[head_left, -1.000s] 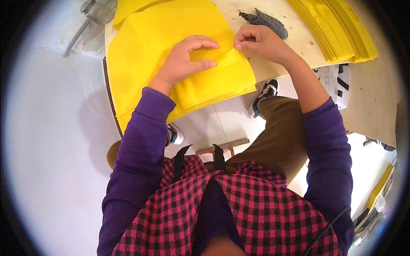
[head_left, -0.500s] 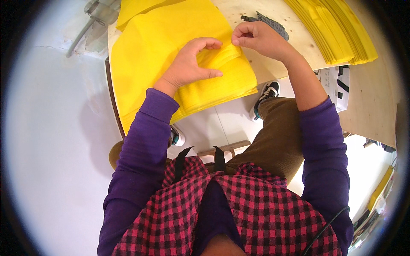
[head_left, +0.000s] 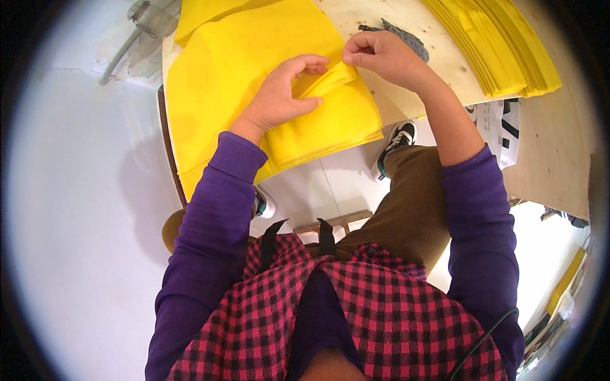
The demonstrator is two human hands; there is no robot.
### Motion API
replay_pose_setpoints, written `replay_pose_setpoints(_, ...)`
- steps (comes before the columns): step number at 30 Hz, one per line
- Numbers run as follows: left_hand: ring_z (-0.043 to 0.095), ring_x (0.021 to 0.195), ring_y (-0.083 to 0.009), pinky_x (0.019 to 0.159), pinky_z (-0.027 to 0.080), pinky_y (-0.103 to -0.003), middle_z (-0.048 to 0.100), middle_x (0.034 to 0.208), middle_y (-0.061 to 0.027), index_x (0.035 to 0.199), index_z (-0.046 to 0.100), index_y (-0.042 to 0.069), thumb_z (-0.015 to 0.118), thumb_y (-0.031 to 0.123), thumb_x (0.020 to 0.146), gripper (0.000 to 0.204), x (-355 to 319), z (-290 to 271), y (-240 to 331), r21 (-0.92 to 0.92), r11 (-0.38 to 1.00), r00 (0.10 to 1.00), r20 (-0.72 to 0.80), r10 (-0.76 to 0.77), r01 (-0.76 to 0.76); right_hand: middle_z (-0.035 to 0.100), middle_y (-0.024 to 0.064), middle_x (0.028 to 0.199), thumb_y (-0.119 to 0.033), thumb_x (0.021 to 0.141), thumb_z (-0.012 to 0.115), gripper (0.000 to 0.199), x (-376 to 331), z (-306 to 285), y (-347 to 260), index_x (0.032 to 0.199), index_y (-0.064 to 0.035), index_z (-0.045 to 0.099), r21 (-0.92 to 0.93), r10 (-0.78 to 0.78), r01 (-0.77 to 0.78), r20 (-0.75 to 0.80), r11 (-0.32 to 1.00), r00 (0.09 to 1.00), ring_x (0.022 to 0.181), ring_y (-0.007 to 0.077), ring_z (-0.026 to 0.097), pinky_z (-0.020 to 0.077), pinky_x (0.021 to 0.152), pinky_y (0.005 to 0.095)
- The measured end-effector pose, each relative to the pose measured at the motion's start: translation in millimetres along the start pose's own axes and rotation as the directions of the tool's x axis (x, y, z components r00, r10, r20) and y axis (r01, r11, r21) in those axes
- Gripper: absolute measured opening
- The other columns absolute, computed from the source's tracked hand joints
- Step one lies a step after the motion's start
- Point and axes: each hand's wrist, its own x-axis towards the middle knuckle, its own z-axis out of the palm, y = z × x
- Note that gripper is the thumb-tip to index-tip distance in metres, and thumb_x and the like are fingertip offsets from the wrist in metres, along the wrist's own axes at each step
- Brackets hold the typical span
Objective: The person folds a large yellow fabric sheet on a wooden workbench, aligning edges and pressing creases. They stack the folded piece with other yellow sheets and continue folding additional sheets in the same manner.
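Observation:
A stack of yellow fabric sheets (head_left: 216,82) lies on the wooden table, its front edge hanging slightly over the side. My left hand (head_left: 279,92) rests over the stack with fingers curved and thumb apart; nothing shows in its grasp. At the stack's right edge, my right hand (head_left: 381,57) is closed in a pinch, thumb against forefinger, on a raised corner of the top yellow fabric sheet (head_left: 337,77). That sheet is partly folded over between my two hands. The exact grip at my right fingertips is small and partly hidden.
Behind my right hand lies a grey patterned cloth (head_left: 406,38) on the wooden table (head_left: 438,70). Another pile of folded yellow fabric (head_left: 495,44) sits at the far right. A white printed bag (head_left: 505,133) is below it. A pipe fitting (head_left: 143,22) runs along the left wall.
My left thumb has drawn in a little toward the fingers. My right hand has shifted slightly left, still pinched. The fabric stack has stayed in place.

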Motion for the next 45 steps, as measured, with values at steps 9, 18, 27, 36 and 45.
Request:
replay_pose_setpoints(9,0.053,0.111,-0.0167,0.099,0.036,-0.029,0.059,0.117,-0.0057,0.124,0.054,0.003,0.06,0.009,0.074,0.051,1,-2,-5,-0.077,0.997,1.0,0.017,-0.022,0.023,0.059,0.0002,0.094,-0.016,0.075,0.075,0.037,-12,-12,-1,0.11,-0.0081,0.065,0.029,-0.053,0.052,0.045,0.998,0.998,0.074,0.0116,0.048,0.0436,0.069,0.0255)
replay_pose_setpoints(18,0.052,0.111,-0.0168,0.099,0.036,-0.029,0.058,0.117,-0.0064,0.125,0.053,0.003,0.062,0.011,0.075,0.052,0,-4,-1,-0.091,0.995,0.999,0.027,-0.026,0.029,0.058,0.0039,0.093,-0.006,0.073,0.069,0.024,-1,5,5,0.097,-0.0066,0.068,-0.136,-0.267,0.256,-0.071,0.957,0.961,0.083,0.0156,0.052,0.0442,0.073,0.0264)
replay_pose_setpoints(27,0.054,0.11,-0.0199,0.098,0.039,-0.031,0.058,0.116,-0.0116,0.133,0.043,0.008,0.067,0.009,0.077,0.062,-2,1,-5,-0.323,0.944,0.997,-0.012,-0.074,0.067,0.056,0.0013,0.08,-0.018,0.082,0.069,0.017,15,16,10,0.085,-0.0024,0.063,-0.009,-0.117,0.117,-0.129,0.993,0.985,0.067,0.0106,0.047,0.0402,0.062,0.025)
replay_pose_setpoints(36,0.054,0.111,-0.0159,0.1,0.037,-0.028,0.062,0.116,-0.008,0.124,0.058,0.003,0.055,-0.003,0.083,0.042,-4,-4,-8,-0.384,0.916,0.991,-0.012,-0.132,0.117,0.059,0.0064,0.067,-0.029,0.083,0.068,0.03,21,19,6,0.078,-0.0002,0.063,-0.033,0.063,-0.066,-0.084,0.997,0.994,0.062,0.0151,0.053,0.0444,0.061,0.03)
replay_pose_setpoints(45,0.059,0.091,-0.0142,0.085,0.044,-0.024,0.067,0.095,-0.0053,0.097,0.071,0.0,0.054,-0.003,0.082,0.023,-3,-6,-9,-0.267,0.959,0.995,-0.015,-0.099,0.091,0.063,0.0075,0.089,-0.024,0.083,0.069,0.025,9,-12,15,0.096,-0.0034,0.066,-0.266,-0.102,-0.011,-0.408,0.964,0.907,0.08,0.0198,0.058,0.0474,0.073,0.0311)
